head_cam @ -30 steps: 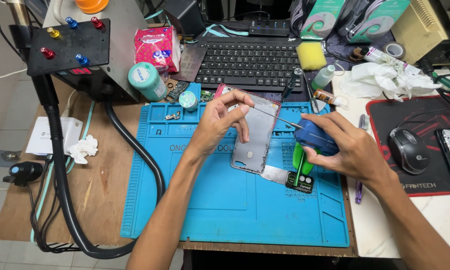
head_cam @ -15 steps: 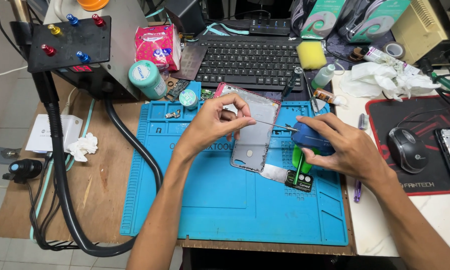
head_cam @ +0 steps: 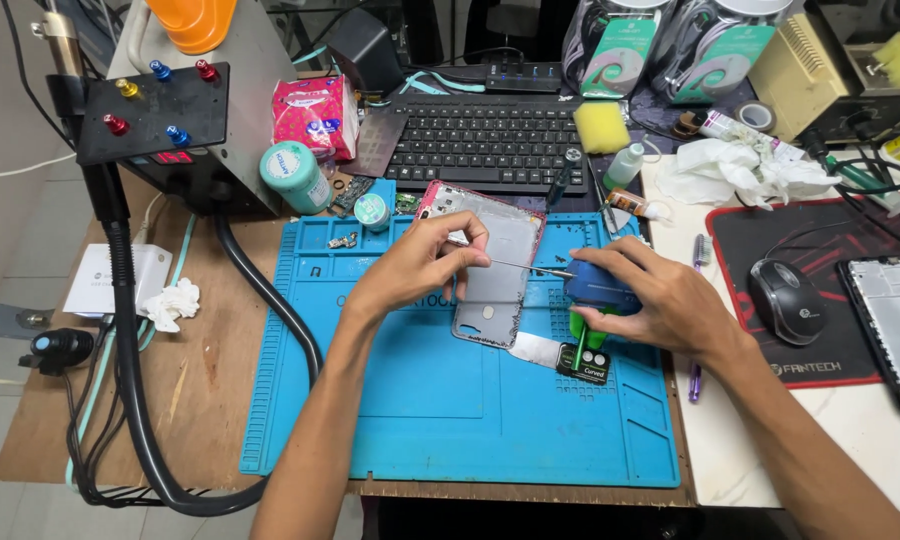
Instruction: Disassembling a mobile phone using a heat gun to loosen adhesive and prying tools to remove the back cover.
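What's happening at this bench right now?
A person is working on a phone that lies back side up on a blue mat. The left hand rests on the phone and pinches the thin metal tip of a blue-handled tool, which the right hand grips at the phone's right edge. A keyboard sits behind the mat and a mouse lies to the right.

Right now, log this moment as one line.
left hand: fingertips on phone back cover | right hand: grip on blue-handled screwdriver, tip at cover | surface: blue mat
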